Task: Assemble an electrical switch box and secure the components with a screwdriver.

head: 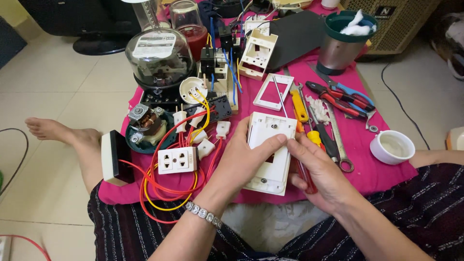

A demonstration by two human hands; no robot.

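Left hand (241,159) and right hand (316,169) both clamped on white switch plate (271,150), near pink cloth's (382,171) front edge; red screwdriver (305,179) under right palm.

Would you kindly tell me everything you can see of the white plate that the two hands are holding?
The white plate is a rectangular switch cover that looks like moulded plastic, seen from its back, with a raised rim, a small screw hole near the top and another near the bottom. It is held tilted above the pink cloth. The left hand grips its left edge, thumb across the middle; the right hand touches its right edge. Its centre is partly hidden by the thumb.
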